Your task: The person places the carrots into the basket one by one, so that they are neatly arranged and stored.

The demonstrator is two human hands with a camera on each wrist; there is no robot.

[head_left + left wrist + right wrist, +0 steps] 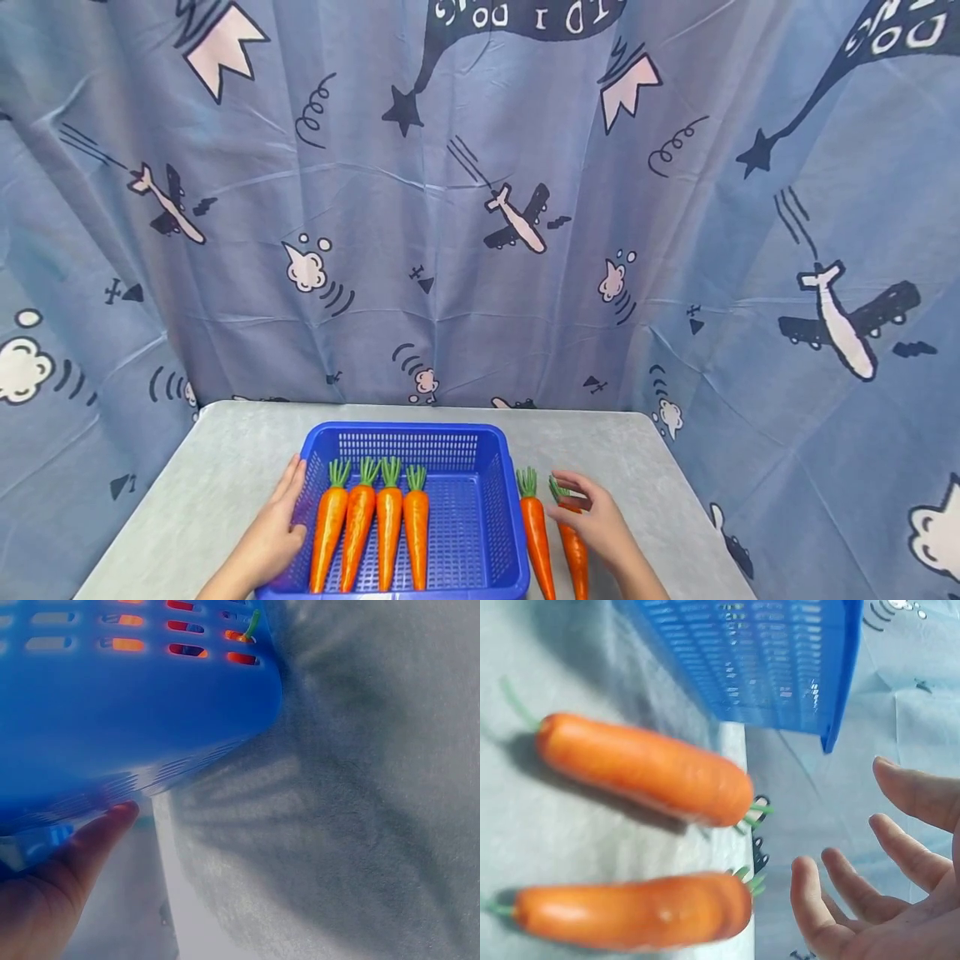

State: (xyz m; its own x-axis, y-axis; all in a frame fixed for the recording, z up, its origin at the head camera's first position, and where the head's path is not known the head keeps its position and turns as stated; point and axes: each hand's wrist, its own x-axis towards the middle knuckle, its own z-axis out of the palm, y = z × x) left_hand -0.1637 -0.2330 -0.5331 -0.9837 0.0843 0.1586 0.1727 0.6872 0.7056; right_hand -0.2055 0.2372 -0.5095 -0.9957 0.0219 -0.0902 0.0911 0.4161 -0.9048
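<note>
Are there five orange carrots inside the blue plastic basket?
No, the head view shows four orange carrots inside the blue plastic basket; two more lie on the table beside it.

Even, soft light fills the head view, sharp throughout, with the curtain bowing slightly at the edges. The left wrist view is dim and blurred; the blue basket (135, 697) casts a slatted shadow. Beside the right hand (885, 885), both carrots smear out of focus.
</note>
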